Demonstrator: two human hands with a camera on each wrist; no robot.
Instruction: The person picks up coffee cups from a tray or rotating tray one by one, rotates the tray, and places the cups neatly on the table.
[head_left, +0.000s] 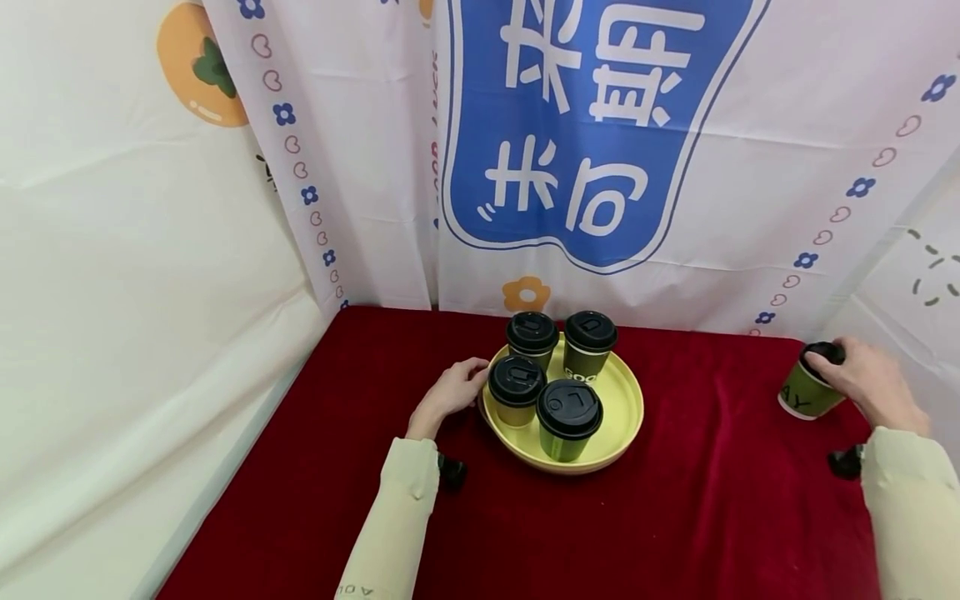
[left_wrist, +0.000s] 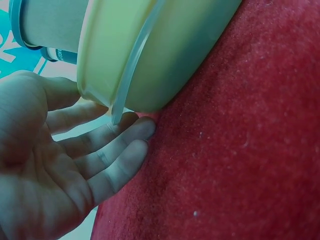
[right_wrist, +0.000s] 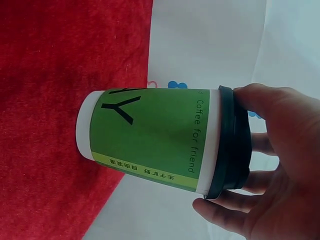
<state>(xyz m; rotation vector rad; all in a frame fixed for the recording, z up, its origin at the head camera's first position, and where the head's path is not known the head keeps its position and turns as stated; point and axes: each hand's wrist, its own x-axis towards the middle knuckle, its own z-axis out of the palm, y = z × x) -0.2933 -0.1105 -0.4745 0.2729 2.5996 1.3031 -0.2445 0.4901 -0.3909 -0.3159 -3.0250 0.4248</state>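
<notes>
A round yellow tray (head_left: 626, 417) lies on the red cloth. Standing on it in the head view are a back-left cup (head_left: 532, 335), a back-right cup (head_left: 588, 350), a front-left cup (head_left: 517, 390) and a front-right cup (head_left: 567, 419), all paper coffee cups with black lids. At the tray's left edge, my left hand (head_left: 457, 387) touches the rim, its fingers (left_wrist: 107, 165) loosely extended near the underside. Far to the right, my right hand (head_left: 877, 383) grips a green coffee cup (right_wrist: 150, 132) round its black lid (right_wrist: 234, 145). That cup leans in the head view.
Red cloth (head_left: 697, 500) covers the table. A white printed curtain (head_left: 375, 208) with a blue panel hangs along the back edge, and white sheeting (head_left: 150, 292) bounds the left side. Dark wrist devices (head_left: 452, 472) sit on both wrists.
</notes>
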